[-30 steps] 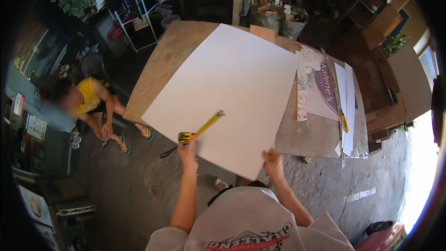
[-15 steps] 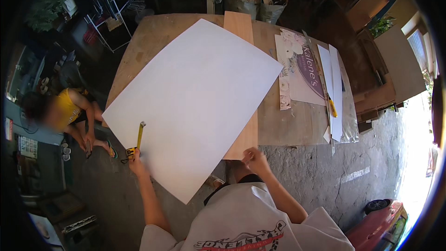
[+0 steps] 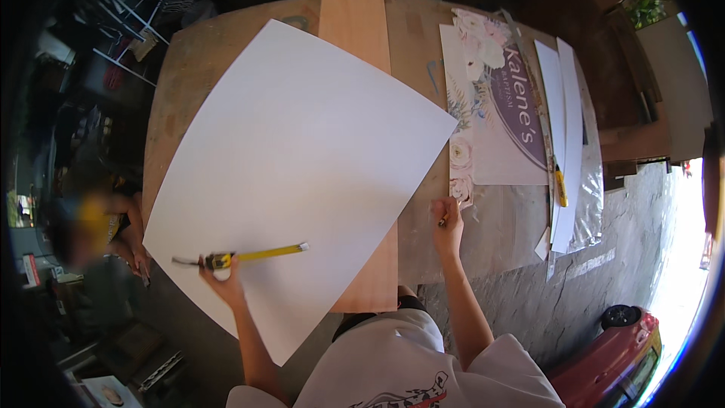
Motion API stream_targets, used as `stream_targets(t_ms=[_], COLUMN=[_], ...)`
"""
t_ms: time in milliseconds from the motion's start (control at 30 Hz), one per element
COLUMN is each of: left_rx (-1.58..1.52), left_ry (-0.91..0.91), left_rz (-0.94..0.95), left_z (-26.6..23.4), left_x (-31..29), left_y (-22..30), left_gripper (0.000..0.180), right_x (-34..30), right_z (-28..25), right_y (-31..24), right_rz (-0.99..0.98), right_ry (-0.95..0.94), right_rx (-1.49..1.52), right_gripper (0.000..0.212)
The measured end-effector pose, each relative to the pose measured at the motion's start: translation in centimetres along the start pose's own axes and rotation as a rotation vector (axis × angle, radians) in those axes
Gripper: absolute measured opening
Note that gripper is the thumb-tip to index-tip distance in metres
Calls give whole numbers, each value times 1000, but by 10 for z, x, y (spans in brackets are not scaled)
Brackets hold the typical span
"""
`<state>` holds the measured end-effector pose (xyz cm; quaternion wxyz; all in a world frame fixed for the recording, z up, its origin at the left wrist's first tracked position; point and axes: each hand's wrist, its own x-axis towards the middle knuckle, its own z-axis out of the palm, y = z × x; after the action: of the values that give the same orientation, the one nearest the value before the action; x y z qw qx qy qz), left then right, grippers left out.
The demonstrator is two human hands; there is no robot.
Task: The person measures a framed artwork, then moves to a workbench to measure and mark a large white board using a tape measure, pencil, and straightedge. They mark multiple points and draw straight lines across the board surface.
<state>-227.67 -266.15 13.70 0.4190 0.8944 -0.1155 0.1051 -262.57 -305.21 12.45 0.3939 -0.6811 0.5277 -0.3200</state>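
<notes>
The left hand [image 3: 224,283], in the lower left of the frame, has its grip closed around a yellow-and-black tape measure [image 3: 219,261], thumb and fingers pinching the case; a short length of yellow blade [image 3: 266,252] sticks out toward the right, and a blurred dark strap [image 3: 185,261] trails to the left. The tape measure is above the lower left part of a large white sheet [image 3: 302,159], and whether it touches the sheet I cannot tell. The sheet fills the left and centre of the frame, turned at an angle, its lowest corner reaching past the near edge of the wooden surface [image 3: 175,79]. Under it runs a pale wooden board [image 3: 355,23], showing at upper centre and again at lower centre. The right hand [image 3: 449,234], right of centre, is just beside the sheet's right side, its grip curled in on a small slim object [image 3: 443,220] too small to identify. Farther right on the surface lie a floral printed panel [image 3: 502,121], a long metal ruler [image 3: 526,60], white strips [image 3: 568,121] and a yellow cutter [image 3: 559,185] resting across the strips' left edge. A seated person [image 3: 98,219] appears at the left edge of the frame, and a red car [image 3: 615,359] at lower right.
</notes>
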Motion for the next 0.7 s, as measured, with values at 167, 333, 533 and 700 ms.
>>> stream_targets(t_ms=[167,333,533,700], left_rx=[-67,-73,-5,-19], left_ry=[-172,-263,-356,-411], left_rz=[307,536,579,616], left_z=[175,304,374,395], left_x=[27,36,36,52], left_y=[151,247,279,278], left_gripper=[86,85,81,81], right_x=[27,15,16,12], right_z=[34,53,36,35], right_y=[-10,-9,16,27], right_rz=[102,-112,-257,-207], right_ry=[21,-11,-61,-13], right_rx=[41,-147,-17,196], right_gripper=[24,25,26,28])
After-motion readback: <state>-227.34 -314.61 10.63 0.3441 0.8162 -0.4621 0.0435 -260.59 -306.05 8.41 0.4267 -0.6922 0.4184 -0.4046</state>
